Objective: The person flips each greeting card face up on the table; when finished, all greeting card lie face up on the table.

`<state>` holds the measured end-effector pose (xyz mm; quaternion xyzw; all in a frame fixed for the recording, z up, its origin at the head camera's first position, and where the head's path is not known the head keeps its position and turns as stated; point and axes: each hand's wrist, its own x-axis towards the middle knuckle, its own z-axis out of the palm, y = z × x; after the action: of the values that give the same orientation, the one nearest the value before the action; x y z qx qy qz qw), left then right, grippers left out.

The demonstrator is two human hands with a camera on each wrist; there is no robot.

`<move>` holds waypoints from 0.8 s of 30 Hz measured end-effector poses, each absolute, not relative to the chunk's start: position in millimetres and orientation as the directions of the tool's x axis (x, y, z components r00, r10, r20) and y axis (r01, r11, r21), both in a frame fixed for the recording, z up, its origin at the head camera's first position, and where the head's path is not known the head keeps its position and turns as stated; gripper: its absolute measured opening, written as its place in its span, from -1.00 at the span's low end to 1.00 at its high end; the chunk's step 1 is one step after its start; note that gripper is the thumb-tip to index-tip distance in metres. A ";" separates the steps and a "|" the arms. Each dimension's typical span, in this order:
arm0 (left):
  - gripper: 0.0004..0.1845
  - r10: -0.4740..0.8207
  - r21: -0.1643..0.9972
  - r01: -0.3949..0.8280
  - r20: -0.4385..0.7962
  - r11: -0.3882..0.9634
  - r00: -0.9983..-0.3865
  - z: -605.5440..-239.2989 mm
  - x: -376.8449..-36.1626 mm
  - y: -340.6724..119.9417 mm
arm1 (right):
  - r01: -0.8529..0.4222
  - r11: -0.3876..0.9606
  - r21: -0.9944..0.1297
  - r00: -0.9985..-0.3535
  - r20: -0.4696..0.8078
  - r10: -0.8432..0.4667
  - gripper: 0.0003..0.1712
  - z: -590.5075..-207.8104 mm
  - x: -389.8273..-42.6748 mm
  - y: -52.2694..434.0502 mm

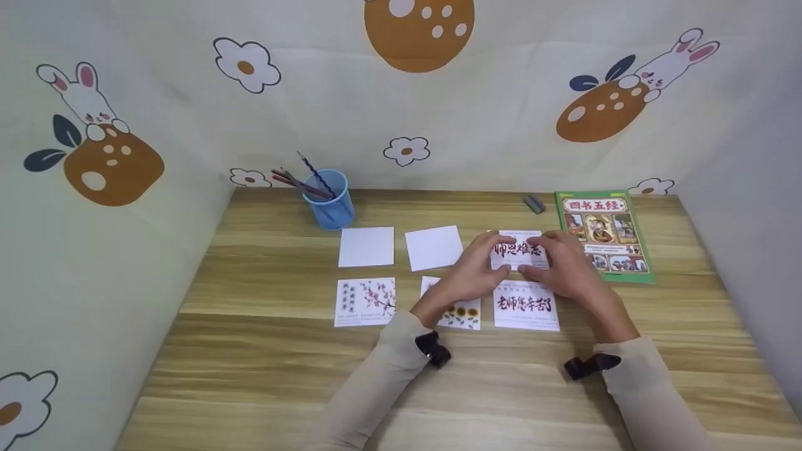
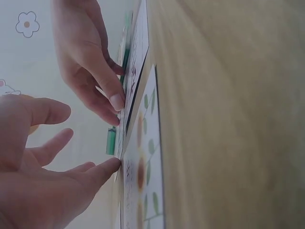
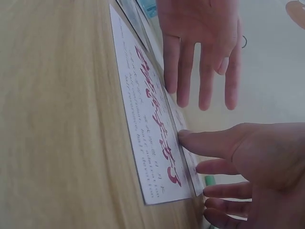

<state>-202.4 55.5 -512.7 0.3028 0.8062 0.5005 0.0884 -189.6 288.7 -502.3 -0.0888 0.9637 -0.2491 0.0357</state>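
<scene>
A white card with dark red brush lettering [image 1: 519, 251] lies in the back row, right of centre. Both hands rest on it with straight fingers. My left hand [image 1: 484, 262] touches its left edge, and my right hand [image 1: 552, 255] covers its right edge and near corner. In the left wrist view my left fingertip [image 2: 113, 164] meets the card edge above the sunflower card [image 2: 143, 176], with the right hand [image 2: 95, 71] opposite. In the right wrist view my right thumb [image 3: 188, 138] presses just beyond the red-lettered card [image 3: 147, 114], and the left hand [image 3: 205, 52] hangs flat above.
The wooden table [image 1: 263, 351] also holds two blank white cards [image 1: 366, 246] [image 1: 433, 247], a plum blossom card [image 1: 365, 301], the sunflower card [image 1: 462, 315] and a red-lettered card [image 1: 525, 305]. A blue pen cup [image 1: 329, 200] stands at the back, with a grey eraser [image 1: 534, 203] and a green book [image 1: 604, 235] at right.
</scene>
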 end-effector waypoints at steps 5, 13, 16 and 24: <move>-0.44 0.595 0.856 0.415 0.168 0.307 -0.786 -512.6 -201.5 57.8 | -0.157 0.865 -0.476 -0.982 -0.019 -0.189 -0.21 -503.6 -190.4 289.4; -0.48 0.547 0.833 0.384 0.120 0.399 -0.829 -501.9 -197.7 41.3 | -0.167 0.835 -0.524 -0.982 0.010 -0.190 -0.20 -495.8 -187.2 273.8; -0.51 0.477 0.840 0.318 0.082 0.439 -0.875 -499.8 -194.9 26.7 | -0.216 0.812 -0.543 -0.972 0.041 -0.231 -0.26 -491.6 -184.9 259.6; -0.61 0.315 0.870 0.242 0.107 0.430 -0.943 -503.1 -188.7 -22.9 | -0.355 0.728 -0.586 -0.917 0.067 -0.393 -0.32 -492.5 -186.5 214.4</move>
<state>-188.7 -22.9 -503.1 0.1650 0.8448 0.5077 0.0360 -186.5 214.4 -492.5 -0.2011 0.9291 -0.3088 0.0308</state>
